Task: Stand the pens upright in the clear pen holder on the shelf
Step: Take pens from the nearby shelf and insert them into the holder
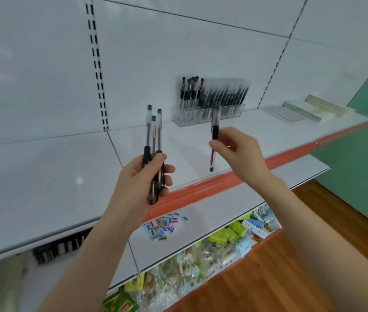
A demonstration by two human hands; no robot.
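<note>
**Pens in both hands, clear holder half filled at the back of the shelf**

The left hand (143, 176) is wrapped around a small bundle of slim clear-barrelled pens with black rubber grips and black caps (153, 140), fingers curled across the grip sections, thumb pressed on top. The barrels fan slightly upward, caps above, over the smooth white metal shelf (54, 181) with its glossy orange-red front strip.

The right hand (237, 152) pinches a single pen of the same kind (214, 136) between thumb and fingertips, about mid-barrel. It hangs nearly vertical, slightly blurred, with its lower end just above the shelf surface and its upper end overlapping the holder in the view.

The clear rectangular acrylic pen holder (207, 114) stands at the back of the shelf against the white panelled wall, beyond and between the two hands. Pens stand in it: a few upright at its left end, a denser row leaning rightward across the rest. Their outlines are smeared by motion blur, so the count cannot be told.

Further right on the same shelf lie a flat white gridded tray (284, 113) and a stack of pale green and cream flat packs (313, 108). On the lower shelf sit small pastel rectangular erasers (165, 224), scattered loosely, with crinkled plastic-wrapped goods (201, 257) below them.
</note>
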